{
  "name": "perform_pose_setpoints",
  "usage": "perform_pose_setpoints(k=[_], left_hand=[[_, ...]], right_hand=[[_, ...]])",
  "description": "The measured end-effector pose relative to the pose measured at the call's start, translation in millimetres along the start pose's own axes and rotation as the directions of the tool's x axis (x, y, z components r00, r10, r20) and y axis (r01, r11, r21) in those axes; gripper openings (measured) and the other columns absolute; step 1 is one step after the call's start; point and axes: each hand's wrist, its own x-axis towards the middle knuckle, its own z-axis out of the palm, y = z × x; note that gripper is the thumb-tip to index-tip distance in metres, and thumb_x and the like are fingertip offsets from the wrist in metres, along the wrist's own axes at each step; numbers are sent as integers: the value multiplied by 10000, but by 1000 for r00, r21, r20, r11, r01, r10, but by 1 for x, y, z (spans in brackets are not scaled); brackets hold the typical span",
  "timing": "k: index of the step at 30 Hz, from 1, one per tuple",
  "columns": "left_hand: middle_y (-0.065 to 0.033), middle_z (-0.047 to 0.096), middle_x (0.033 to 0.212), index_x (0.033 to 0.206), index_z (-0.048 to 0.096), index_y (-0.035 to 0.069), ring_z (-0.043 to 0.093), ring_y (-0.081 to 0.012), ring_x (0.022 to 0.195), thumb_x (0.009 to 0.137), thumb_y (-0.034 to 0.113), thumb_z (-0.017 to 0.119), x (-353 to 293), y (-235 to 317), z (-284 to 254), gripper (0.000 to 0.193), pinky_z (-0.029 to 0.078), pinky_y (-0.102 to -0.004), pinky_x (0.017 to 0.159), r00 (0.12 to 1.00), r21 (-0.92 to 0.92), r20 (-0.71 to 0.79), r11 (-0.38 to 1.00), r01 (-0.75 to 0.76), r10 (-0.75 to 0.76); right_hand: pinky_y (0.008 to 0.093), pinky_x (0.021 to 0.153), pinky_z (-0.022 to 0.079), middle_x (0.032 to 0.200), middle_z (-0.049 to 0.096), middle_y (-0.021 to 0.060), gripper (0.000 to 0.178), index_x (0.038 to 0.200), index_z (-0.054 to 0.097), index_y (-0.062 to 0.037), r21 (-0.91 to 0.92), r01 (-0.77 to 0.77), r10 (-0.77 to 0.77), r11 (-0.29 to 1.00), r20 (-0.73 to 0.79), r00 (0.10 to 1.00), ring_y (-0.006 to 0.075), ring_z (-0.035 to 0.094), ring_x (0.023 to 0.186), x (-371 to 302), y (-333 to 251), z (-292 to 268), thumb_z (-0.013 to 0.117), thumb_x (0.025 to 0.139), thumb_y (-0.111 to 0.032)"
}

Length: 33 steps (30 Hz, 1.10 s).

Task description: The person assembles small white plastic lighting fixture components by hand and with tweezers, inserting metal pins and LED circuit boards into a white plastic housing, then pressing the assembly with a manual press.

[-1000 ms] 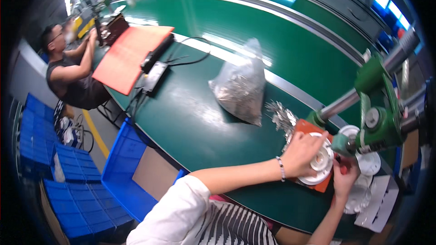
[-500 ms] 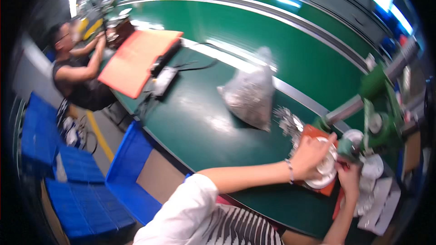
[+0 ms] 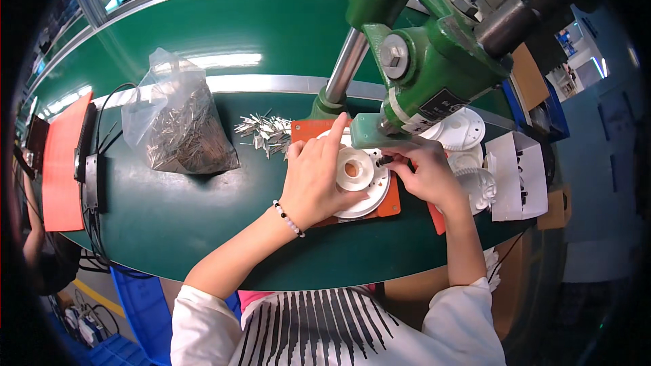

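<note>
A white round plastic part (image 3: 380,195) with a raised ring at its centre lies on an orange-red fixture plate (image 3: 391,210). My left hand (image 3: 313,179) grips it from the left, index finger stretched along the far side and thumb on the near side. My right hand (image 3: 424,169) pinches a small dark piece (image 3: 384,160) at the right side of the white part. Just above them hangs the pale green block (image 3: 369,130) under the head of a green hand press (image 3: 434,54). My right fingertips are partly hidden beneath this block.
Loose metal pins (image 3: 263,133) lie left of the fixture, beside a clear bag of pins (image 3: 188,129). To the right are more white round parts (image 3: 464,129), clear plastic pieces (image 3: 478,186) and a white box (image 3: 505,186). An orange sheet (image 3: 66,169) is at far left.
My view has swung right and closer over the press, shifting the bag and table leftward. Both hands remain at the white part; the dark piece now shows in my right fingers.
</note>
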Motion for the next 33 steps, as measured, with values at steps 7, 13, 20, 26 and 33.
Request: perform_pose_setpoints(k=[7,13,20,26,33], left_hand=[[-60,571,892,1351,211,17,546,-233,857,493,301,814,-4,-4,3,1087,311,-368,808,999,0,-38,1000,-14,14],[-77,552,908,1346,218,17,519,-227,891,518,331,805,-2,-3,1,1063,317,-377,825,999,9,-42,1000,-26,26],[-83,551,924,1330,252,15,519,-239,881,548,369,779,-3,-2,0,1007,334,-387,816,999,15,-33,1000,-8,8],[-95,559,1004,1307,302,21,520,-243,927,581,378,765,-9,0,1,933,328,-387,839,993,45,-97,997,-67,71],[-95,595,915,861,614,49,534,-284,893,705,101,652,3,-45,-50,168,434,-367,792,966,103,-202,984,-143,162]], right_hand=[[344,641,479,810,623,139,204,880,648,-41,-41,132,-132,990,12,991,291,609,717,-2,10,9,632,681,2],[351,645,473,782,616,145,168,838,649,-39,-59,0,4,998,65,998,299,599,715,4,4,10,656,672,-19],[359,612,462,759,594,165,156,837,627,-22,-123,-56,55,991,-18,998,302,588,689,-2,-5,18,659,690,-63],[330,494,370,632,442,84,339,1014,535,-33,8,-18,19,1000,-152,988,205,442,515,-21,-3,29,644,696,-84],[243,465,315,870,483,81,303,1013,472,2,-45,-185,132,982,-536,833,114,370,497,-99,-5,2,575,732,50]])
